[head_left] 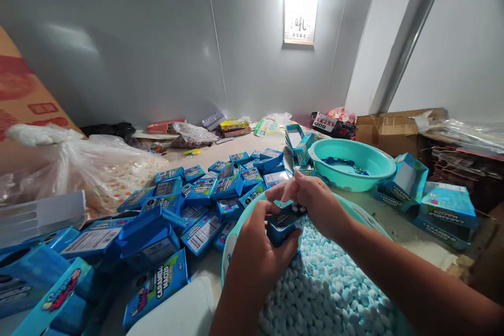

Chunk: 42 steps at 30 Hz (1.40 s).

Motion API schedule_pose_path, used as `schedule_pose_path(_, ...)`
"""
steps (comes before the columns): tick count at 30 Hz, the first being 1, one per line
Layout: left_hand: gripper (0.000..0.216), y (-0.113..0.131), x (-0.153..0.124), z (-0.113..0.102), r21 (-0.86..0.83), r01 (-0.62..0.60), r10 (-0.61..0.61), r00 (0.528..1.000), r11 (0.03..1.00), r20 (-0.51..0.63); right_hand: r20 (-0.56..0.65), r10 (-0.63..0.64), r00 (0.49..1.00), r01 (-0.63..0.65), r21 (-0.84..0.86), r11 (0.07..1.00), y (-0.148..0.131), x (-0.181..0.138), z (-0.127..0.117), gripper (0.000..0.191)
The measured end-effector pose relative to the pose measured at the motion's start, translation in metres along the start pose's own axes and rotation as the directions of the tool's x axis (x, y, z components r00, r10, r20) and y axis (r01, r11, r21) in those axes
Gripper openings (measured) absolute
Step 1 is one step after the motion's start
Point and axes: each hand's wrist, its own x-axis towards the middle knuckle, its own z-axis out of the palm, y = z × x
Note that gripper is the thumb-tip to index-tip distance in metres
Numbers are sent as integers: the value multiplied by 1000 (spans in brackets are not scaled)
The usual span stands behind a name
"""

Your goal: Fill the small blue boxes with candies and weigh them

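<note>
My left hand [255, 252] grips a small blue candy box [284, 223] over a teal basin [230, 244] filled with white and pale-blue candies [326, 289]. My right hand [311, 202] is cupped and closed just above the box's open top, with a few candies showing at its fingertips. Both hands touch the box. A heap of several flat and folded blue candy boxes [205, 205] lies on the table left of the basin.
A second teal basin [352, 165] with a few dark pieces stands behind. Larger blue cartons [447, 207] sit at the right, a plastic bag of candies [106, 168] at the left, a cardboard box [389, 131] at the back right, and clutter along the wall.
</note>
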Motion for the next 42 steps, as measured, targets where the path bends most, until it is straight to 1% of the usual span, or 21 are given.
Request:
schedule_pose_path(2, 34, -2, 0, 0, 16, -10, 10, 1000, 1000, 0, -21, -25, 999, 24, -37, 999, -1, -2, -2, 49)
schedule_pose_path(3, 35, -3, 0, 0, 21, -12, 12, 1000, 1000, 4, -48, -57, 997, 53, -89, 995, -2, -3, -5, 47)
schedule_pose_path(5, 35, -4, 0, 0, 25, -10, 10, 1000, 1000, 7, -94, -150, 984, 116, -297, 948, -4, -6, -12, 40)
schedule_pose_path(6, 35, -4, 0, 0, 27, -10, 10, 1000, 1000, 4, -89, -193, 977, 136, -435, 890, -4, -9, -17, 36)
schedule_pose_path(7, 35, -4, 0, 1, 30, -11, 11, 1000, 999, -4, -63, -218, 974, 145, -568, 810, -5, -11, -21, 31)
schedule_pose_path(9, 35, -3, -1, 1, 43, -20, 21, 999, 999, -26, 2, -213, 977, 143, -749, 647, -4, -17, -29, 25)
schedule_pose_path(10, 34, -3, -1, 1, 50, -28, 30, 999, 998, -31, 19, -200, 980, 136, -793, 594, -2, -20, -32, 23)
schedule_pose_path(11, 34, -3, -1, 1, 55, -37, 39, 999, 998, -32, 19, -192, 981, 126, -816, 564, -1, -23, -33, 21)
schedule_pose_path(13, 32, -3, -1, 1, 59, -58, 60, 998, 997, -34, 0, -204, 979, 112, -834, 540, 1, -26, -33, 20)
schedule_pose_path(16, 32, -4, 0, 1, 72, -85, 88, 995, 994, -42, 18, -248, 969, 155, -825, 544, 4, -27, -30, 21)
schedule_pose_path(20, 31, -4, 2, -2, 112, -96, 99, 995, 989, -16, 58, -282, 958, 214, -797, 564, 7, -21, -28, 25)
schedule_pose_path(24, 30, -3, 2, -3, 117, -105, 108, 994, 988, -19, 47, -247, 968, 192, -772, 607, 7, -21, -32, 29)
schedule_pose_path(26, 31, -3, 1, -3, 114, -101, 104, 994, 988, -24, 19, -221, 975, 164, -732, 661, 6, -22, -35, 34)
schedule_pose_path(27, 32, -4, 1, -3, 116, -97, 101, 995, 988, -24, 0, -214, 977, 155, -692, 705, 6, -23, -36, 36)
schedule_pose_path(29, 35, -5, 0, -3, 124, -96, 99, 995, 988, -13, -31, -201, 979, 148, -568, 810, 6, -25, -40, 31)
schedule_pose_path(31, 36, -5, 1, -3, 129, -95, 97, 995, 987, -5, -34, -166, 985, 132, -460, 878, 6, -25, -43, 27)
schedule_pose_path(34, 36, -3, 1, -6, 126, -98, 98, 995, 987, 12, -52, -50, 997, 23, -433, 901, 7, -22, -44, 33)
schedule_pose_path(36, 37, -1, 1, -7, 125, -90, 89, 996, 988, 16, -102, 88, 991, -120, -384, 915, 8, -21, -42, 40)
schedule_pose_path(39, 41, 2, 1, -5, 108, -77, 76, 997, 991, 14, -108, 346, 932, -361, -184, 914, 8, -20, -39, 55)
schedule_pose_path(41, 44, 4, 0, -3, 103, -76, 75, 997, 992, 18, -93, 447, 890, -453, -68, 889, 8, -20, -38, 53)
schedule_pose_path(42, 46, 6, -1, -2, 108, -68, 68, 998, 992, 8, -109, 457, 883, -465, -60, 883, 7, -20, -39, 52)
